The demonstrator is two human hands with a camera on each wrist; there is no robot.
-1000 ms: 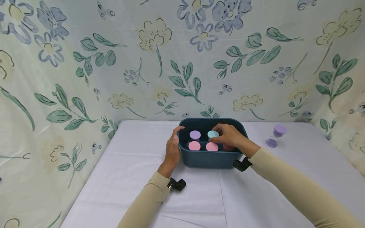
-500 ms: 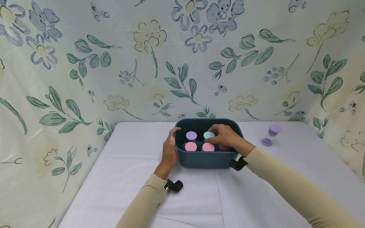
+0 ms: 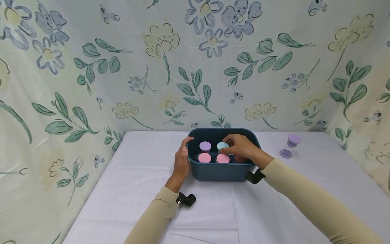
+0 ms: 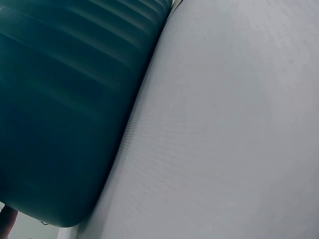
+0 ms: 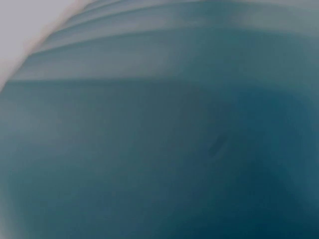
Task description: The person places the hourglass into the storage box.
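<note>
2 hands at dark teal bin (image 3: 219, 171), left hand (image 3: 181, 162) gripping its left rim, right hand (image 3: 240, 146) apparently pinching teal-capped timer (image 3: 222, 145), purple-capped timer (image 3: 288, 146) well apart.

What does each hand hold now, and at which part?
The left hand grips the blue bin at its left rim. The right hand reaches inside and pinches the teal-capped hourglass at its top cap.
</note>
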